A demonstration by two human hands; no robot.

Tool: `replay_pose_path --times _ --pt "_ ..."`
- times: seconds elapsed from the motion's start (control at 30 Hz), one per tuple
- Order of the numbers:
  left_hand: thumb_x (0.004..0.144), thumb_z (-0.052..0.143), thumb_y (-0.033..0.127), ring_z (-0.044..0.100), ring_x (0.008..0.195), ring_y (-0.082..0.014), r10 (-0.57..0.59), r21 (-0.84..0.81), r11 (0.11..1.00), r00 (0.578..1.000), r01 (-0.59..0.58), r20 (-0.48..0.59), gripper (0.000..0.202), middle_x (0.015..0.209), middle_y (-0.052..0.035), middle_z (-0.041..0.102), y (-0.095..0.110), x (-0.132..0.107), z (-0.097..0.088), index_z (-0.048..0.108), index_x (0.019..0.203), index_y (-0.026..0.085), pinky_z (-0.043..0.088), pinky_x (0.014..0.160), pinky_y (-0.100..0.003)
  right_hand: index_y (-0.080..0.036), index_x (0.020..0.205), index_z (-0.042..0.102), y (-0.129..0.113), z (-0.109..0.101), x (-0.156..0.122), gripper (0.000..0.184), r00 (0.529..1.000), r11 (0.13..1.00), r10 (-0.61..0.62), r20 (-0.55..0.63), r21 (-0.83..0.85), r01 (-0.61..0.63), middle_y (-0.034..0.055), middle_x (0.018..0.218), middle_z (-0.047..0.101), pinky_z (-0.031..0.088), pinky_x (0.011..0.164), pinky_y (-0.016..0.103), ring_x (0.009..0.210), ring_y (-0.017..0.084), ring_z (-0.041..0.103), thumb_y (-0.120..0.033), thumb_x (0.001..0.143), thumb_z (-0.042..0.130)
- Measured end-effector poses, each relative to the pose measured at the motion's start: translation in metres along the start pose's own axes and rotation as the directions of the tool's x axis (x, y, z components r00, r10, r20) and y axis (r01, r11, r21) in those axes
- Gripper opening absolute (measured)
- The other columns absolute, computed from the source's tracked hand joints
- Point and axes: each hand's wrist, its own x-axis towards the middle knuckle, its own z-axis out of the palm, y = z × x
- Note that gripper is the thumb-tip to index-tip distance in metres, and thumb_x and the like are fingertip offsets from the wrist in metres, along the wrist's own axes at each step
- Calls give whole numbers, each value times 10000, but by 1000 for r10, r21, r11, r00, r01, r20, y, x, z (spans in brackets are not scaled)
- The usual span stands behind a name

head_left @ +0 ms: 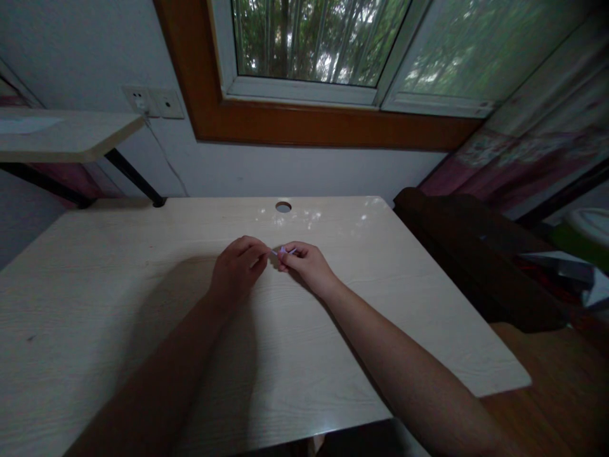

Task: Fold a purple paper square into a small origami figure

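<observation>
My left hand (238, 265) and my right hand (307, 263) meet over the middle of a pale wooden desk (143, 317). Both hands are closed in a pinch on a small pale purple object (282, 252) held between their fingertips. The object is tiny and mostly covered by the fingers, so I cannot make out its shape. Both forearms rest low over the desk.
A round cable hole (283, 207) sits near the desk's far edge. A shelf (61, 134) on black supports juts out at the left, under wall sockets (152, 101). A window (333, 44) is above. Dark cloth-covered furniture (476, 254) stands at the right.
</observation>
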Motion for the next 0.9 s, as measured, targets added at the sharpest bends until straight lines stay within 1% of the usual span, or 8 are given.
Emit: replay_pose_path --times 0.1,0.17,0.27,0.37,0.47,0.6,0.9 --pt "892 577 179 613 887 -176 16 3 1000 1000 -16 2 111 933 -56 672 1 0 0 676 934 207 505 830 -320 -148 766 677 -1 -1 1 271 1000 999 20 6 27 -20 11 631 657 463 611 268 562 110 566 -377 682 794" --pt "896 586 204 613 847 -162 -13 -55 998 1000 13 -6 103 935 -55 668 3 0 -1 679 940 204 514 799 -304 -148 760 675 -2 -1 0 266 1000 999 22 13 30 -22 12 632 656 463 618 273 566 111 565 -376 687 791" --pt "908 588 262 609 789 -143 -127 -208 970 992 124 -3 119 924 -52 660 4 1 -1 690 912 200 514 709 -262 -147 748 671 -3 -1 0 253 1000 1000 14 27 21 -15 10 632 649 458 629 276 573 110 559 -369 698 782" --pt "934 553 311 604 760 -136 -254 -356 897 964 263 74 203 874 -42 654 2 2 -1 708 871 195 491 662 -246 -145 755 675 -2 -2 0 240 999 1000 0 39 -14 1 3 625 635 453 636 277 575 108 549 -361 708 770" --pt "935 549 347 583 698 -125 -320 -451 820 936 352 147 249 819 -27 640 -3 3 -1 718 840 189 477 665 -253 -145 782 684 -1 -3 0 230 999 999 -4 46 -50 6 3 643 638 449 639 274 589 110 555 -351 714 761" --pt "892 602 399 584 712 -138 -365 -473 774 907 422 210 262 791 -22 637 -7 5 1 713 782 188 466 685 -264 -149 790 685 -2 -3 0 231 998 997 -8 55 -74 12 6 659 644 441 627 267 592 110 556 -356 715 757" --pt "861 637 411 613 824 -167 -372 -445 764 882 468 290 224 848 -20 677 -11 5 0 727 814 210 444 772 -287 -155 777 679 -7 0 -2 231 999 991 -13 44 -136 19 -5 639 630 431 618 262 580 108 546 -367 714 745"
